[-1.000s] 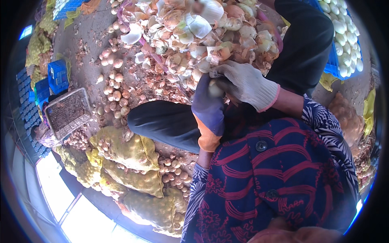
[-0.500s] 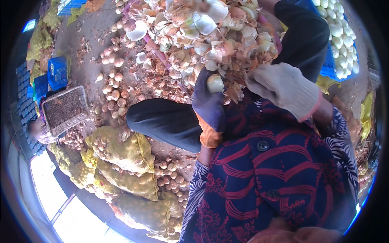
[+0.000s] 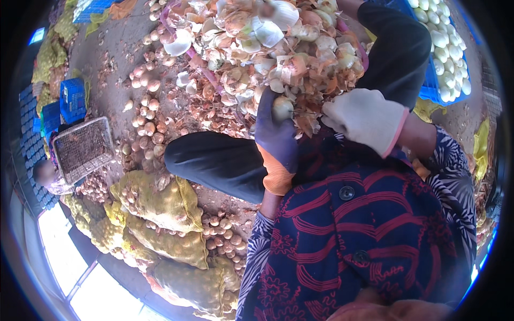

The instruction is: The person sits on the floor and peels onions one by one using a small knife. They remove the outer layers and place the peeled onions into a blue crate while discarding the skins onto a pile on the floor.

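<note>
My left hand (image 3: 274,137), in a purple and orange work glove, is closed around a pale, largely peeled onion (image 3: 283,109). Its thumb and fingers wrap the onion's left side and underside. Just to the right, apart from the onion, is my right hand (image 3: 369,119) in a white knit glove. Its fingers are curled in, and whatever they grip is hidden. Directly beyond both hands lies a big heap of onion skins (image 3: 300,64), with loose peel hanging near the onion.
A blue crate (image 3: 431,88) of peeled onions stands at the far right. Unpeeled onions (image 3: 147,128) lie on the floor to the left. Full yellow mesh sacks (image 3: 160,200) are at lower left, near a grey crate (image 3: 111,134) and a person (image 3: 56,184).
My right hand has turned over so that the back of its glove shows more, and its fingers sit slightly lower. The onion has rotated a little in my left hand.
</note>
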Available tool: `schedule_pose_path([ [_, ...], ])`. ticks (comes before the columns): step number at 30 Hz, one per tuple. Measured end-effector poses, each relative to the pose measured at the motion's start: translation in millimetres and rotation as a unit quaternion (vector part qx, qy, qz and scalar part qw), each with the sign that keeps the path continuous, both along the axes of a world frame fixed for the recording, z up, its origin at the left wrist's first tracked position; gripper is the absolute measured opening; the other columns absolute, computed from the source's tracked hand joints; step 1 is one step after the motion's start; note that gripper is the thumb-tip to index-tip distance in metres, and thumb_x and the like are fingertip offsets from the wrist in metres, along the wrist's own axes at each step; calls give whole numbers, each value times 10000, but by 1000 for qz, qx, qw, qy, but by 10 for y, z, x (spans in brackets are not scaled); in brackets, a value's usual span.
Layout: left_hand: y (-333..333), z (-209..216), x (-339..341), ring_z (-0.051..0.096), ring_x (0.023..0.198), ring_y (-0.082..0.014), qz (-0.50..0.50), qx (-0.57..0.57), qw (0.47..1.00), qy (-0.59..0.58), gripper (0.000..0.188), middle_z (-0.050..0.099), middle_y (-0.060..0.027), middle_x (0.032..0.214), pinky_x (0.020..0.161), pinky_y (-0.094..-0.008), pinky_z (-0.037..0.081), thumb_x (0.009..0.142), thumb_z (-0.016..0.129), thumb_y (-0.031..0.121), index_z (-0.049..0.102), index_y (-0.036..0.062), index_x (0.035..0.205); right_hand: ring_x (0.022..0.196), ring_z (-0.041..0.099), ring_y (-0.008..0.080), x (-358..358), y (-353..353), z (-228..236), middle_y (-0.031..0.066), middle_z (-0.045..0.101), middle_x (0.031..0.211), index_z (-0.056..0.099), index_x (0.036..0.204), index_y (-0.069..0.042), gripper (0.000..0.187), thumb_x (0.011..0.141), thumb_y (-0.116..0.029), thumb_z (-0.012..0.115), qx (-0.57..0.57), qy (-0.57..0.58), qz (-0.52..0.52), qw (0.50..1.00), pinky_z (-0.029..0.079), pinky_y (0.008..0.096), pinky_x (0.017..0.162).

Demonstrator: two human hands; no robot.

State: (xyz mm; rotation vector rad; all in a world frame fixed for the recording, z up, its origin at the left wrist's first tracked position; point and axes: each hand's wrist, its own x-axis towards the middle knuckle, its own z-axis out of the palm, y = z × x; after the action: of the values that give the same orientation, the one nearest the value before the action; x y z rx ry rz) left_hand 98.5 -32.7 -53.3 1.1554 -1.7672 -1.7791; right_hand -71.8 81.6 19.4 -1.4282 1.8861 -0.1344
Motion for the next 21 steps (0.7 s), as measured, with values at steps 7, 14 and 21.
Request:
schedule_pose_path([
  [7, -132, 165, 84, 629, 1234, -258, -72, 77, 988, 110, 577, 613, -196, 1373, 999, -330, 547, 865, 491, -116, 490, -73, 1440, 579, 619, 111, -466, 115, -201, 70, 689, 744, 729, 998, 6, 358, 1017, -323, 587, 127, -427, -179, 877, 444, 253, 464],
  [14, -158, 451, -205, 668, 1036, -158, -59, -13, 994, 93, 397, 693, -86, 1175, 903, -304, 554, 905, 697, -16, 634, 9, 1296, 353, 463, 87, -353, 433, -372, 104, 644, 614, 722, 917, 76, 482, 907, -403, 673, 119, -670, -263, 684, 332, 236, 291],
  [21, -474, 660, -555, 527, 1315, -242, -13, -209, 973, 96, 517, 517, -159, 1494, 1105, -378, 418, 971, 571, 43, 480, -56, 1470, 399, 525, 107, -444, 805, -184, 110, 648, 677, 682, 954, 56, 562, 951, -503, 620, -29, -623, -378, 685, 386, 251, 306],
])
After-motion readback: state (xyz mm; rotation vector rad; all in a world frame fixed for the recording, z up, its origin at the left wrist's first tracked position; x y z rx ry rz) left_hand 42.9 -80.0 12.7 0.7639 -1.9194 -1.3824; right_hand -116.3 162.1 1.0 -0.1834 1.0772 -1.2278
